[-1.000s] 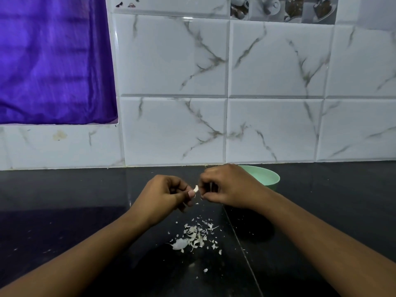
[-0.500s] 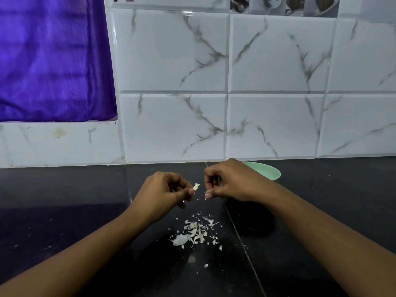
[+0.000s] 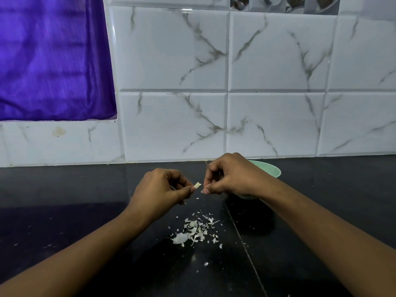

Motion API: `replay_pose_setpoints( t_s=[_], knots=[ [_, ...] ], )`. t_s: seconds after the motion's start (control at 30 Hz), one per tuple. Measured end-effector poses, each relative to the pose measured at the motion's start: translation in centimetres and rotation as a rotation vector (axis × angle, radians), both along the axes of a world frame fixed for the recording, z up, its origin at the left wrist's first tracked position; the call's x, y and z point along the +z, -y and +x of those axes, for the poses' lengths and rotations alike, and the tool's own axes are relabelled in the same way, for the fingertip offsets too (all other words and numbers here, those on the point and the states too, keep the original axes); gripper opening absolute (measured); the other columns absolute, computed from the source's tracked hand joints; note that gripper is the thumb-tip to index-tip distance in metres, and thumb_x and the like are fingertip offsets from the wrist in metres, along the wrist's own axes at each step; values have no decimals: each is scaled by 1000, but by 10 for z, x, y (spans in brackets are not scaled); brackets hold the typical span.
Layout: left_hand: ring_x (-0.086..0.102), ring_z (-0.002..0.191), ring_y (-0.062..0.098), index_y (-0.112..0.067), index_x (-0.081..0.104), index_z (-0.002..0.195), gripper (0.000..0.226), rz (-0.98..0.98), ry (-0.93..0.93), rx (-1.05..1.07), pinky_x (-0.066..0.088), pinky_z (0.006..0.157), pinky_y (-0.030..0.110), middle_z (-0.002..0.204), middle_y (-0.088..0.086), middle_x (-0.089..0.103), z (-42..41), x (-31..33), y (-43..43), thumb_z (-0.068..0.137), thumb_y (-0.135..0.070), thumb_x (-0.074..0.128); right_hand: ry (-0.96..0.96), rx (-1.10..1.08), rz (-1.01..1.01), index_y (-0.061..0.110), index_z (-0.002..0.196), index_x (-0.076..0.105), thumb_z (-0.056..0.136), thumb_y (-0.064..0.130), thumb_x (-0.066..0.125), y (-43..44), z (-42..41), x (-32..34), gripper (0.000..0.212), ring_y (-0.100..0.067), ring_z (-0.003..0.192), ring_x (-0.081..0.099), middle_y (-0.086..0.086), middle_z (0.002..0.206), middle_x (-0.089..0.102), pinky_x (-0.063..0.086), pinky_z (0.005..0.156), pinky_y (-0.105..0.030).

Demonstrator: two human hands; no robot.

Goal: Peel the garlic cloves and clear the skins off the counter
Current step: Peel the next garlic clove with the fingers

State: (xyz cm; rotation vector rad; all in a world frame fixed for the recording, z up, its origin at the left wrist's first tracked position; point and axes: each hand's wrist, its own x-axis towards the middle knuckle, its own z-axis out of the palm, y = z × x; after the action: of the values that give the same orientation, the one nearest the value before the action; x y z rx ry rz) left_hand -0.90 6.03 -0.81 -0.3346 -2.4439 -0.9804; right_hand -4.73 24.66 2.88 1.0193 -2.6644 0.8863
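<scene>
My left hand point(image 3: 160, 187) pinches a small pale garlic clove point(image 3: 197, 185) between thumb and forefinger, its tip sticking out to the right. My right hand point(image 3: 231, 176) hovers just right of the clove with fingers curled and thumb pressed to forefinger; a tiny pale bit, perhaps skin, shows at its fingertips. Both hands are above the black counter point(image 3: 85, 211). A heap of white garlic skins point(image 3: 196, 231) lies on the counter below the hands. A mint-green bowl point(image 3: 272, 170) stands behind my right hand, mostly hidden by it.
A white marble-pattern tiled wall point(image 3: 257, 103) rises right behind the counter. A purple cloth point(image 3: 53, 61) hangs at the upper left. A few stray skin flakes point(image 3: 206, 264) lie nearer the front of the counter.
My right hand has pulled a little away from the clove, to the right. The left hand still holds the clove in about the same place.
</scene>
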Motion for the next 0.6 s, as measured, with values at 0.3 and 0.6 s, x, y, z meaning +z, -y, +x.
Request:
replay_pose_setpoints(
  t_s=[0.3, 0.6],
  knots=[
    [66, 56, -1, -27, 68, 69, 13, 17, -11, 18, 57, 69, 37, 60, -14, 69, 2, 3, 0, 78, -34, 75, 8, 35, -232, 25, 74, 69, 85, 4, 55, 3, 2, 0, 28, -10, 62, 64, 1, 70, 69, 54, 58, -30],
    [67, 56, 1, -26, 68, 71, 13, 10, -13, -1, 56, 68, 32, 63, -15, 70, 1, 2, 0, 80, -33, 73, -39, -9, -169, 22, 83, 72, 81, 24, 74, 8, -5, -12, 4, -3, 60, 66, 10, 63, 66, 47, 55, -14]
  ],
)
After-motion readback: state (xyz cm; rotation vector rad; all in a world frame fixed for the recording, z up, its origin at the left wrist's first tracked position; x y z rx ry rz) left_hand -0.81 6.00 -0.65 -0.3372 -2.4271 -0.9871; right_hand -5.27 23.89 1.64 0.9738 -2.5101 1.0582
